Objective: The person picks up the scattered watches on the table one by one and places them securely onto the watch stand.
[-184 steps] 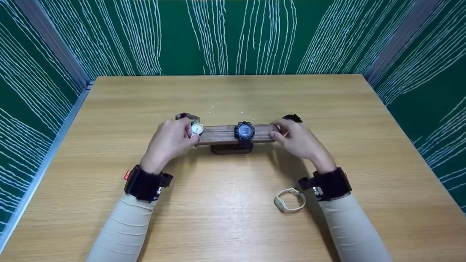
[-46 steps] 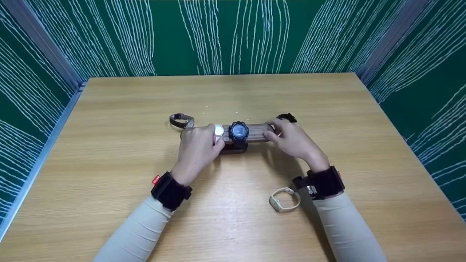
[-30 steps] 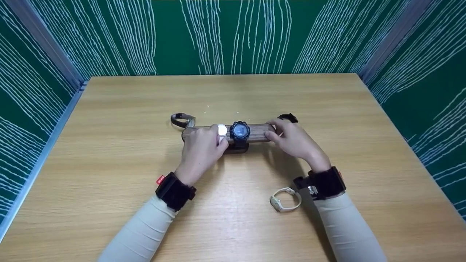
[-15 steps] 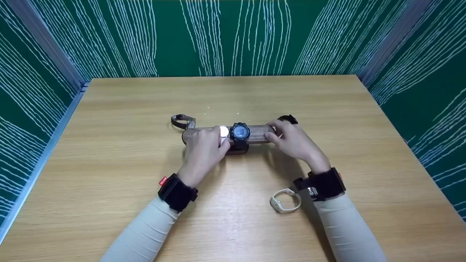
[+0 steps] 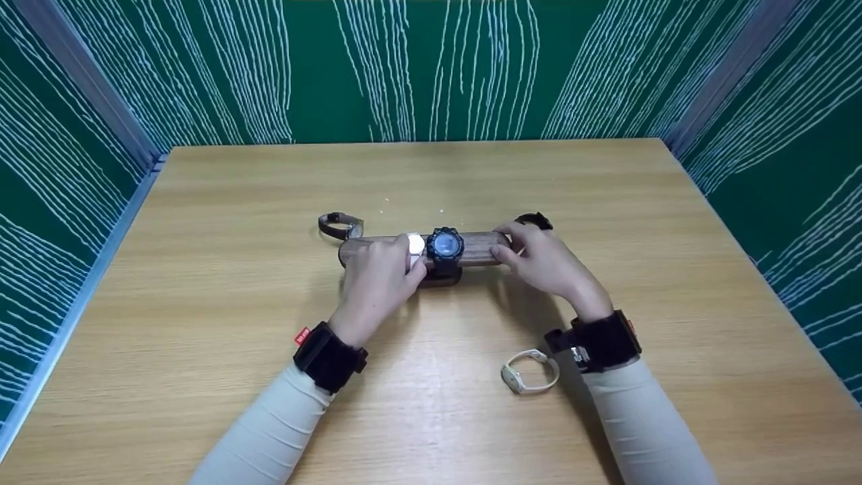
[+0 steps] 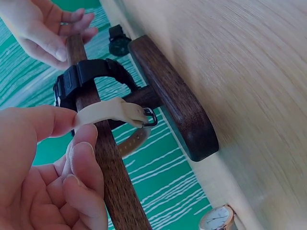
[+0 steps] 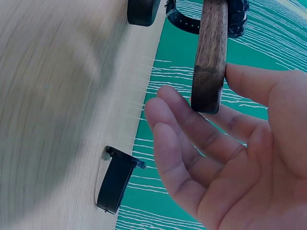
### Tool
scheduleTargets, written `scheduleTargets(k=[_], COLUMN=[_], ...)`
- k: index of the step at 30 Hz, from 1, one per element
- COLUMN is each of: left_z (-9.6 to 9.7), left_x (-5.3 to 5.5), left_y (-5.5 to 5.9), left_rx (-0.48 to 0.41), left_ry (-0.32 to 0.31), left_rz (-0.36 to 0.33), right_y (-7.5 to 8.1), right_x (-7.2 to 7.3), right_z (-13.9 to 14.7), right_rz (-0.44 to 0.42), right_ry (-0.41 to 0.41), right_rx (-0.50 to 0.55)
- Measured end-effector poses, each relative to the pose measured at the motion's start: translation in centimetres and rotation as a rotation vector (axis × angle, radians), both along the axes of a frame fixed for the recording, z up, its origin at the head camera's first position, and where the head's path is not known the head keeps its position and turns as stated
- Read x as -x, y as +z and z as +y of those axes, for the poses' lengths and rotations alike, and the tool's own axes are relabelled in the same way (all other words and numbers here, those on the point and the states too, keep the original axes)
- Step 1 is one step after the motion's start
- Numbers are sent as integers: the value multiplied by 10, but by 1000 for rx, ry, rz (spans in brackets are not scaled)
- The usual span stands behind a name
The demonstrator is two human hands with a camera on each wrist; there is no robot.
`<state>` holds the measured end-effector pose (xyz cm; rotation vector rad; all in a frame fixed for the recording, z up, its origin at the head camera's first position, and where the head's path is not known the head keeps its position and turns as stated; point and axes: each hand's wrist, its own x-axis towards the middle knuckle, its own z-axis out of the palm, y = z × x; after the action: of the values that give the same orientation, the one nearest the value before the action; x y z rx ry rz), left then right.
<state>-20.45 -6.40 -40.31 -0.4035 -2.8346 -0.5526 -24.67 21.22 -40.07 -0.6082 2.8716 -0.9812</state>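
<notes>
A dark wooden watch stand (image 5: pixel 479 248) stands mid-table, its bar lying crosswise. Around the bar sits a black digital watch (image 5: pixel 445 244). Just left of it is a white watch (image 5: pixel 416 244), pinched by my left hand (image 5: pixel 377 279) between thumb and fingers. The left wrist view shows this watch's cream strap (image 6: pixel 108 111) buckled in a loop around the bar. My right hand (image 5: pixel 552 266) pinches the bar's right end, thumb on the near side; in the right wrist view the bar's end (image 7: pixel 208 76) lies between thumb and fingers.
A cream watch (image 5: pixel 530 372) lies on the table (image 5: pixel 431 431) near my right wrist. Behind the stand's left end is a dark-strapped watch (image 5: pixel 340 226); a black watch (image 5: pixel 535 219) lies behind my right hand. Green walls (image 5: pixel 337 74) with white lines border the table.
Since the oldest frame my left hand has moved the white watch rightward along the bar, from its left end to beside the black watch. My right hand has kept its grip there.
</notes>
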Motion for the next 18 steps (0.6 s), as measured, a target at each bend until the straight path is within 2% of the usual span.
scheduleTargets(k=[7, 18], left_z=[-1, -2], left_x=[0, 1], left_y=[-2, 0], left_rx=[16, 5], left_ry=[-10, -14], left_rz=[84, 39], right_y=[0, 2], right_x=[0, -1], right_z=[1, 0], right_rz=[23, -3], right_ry=[0, -7], right_rx=[-12, -7])
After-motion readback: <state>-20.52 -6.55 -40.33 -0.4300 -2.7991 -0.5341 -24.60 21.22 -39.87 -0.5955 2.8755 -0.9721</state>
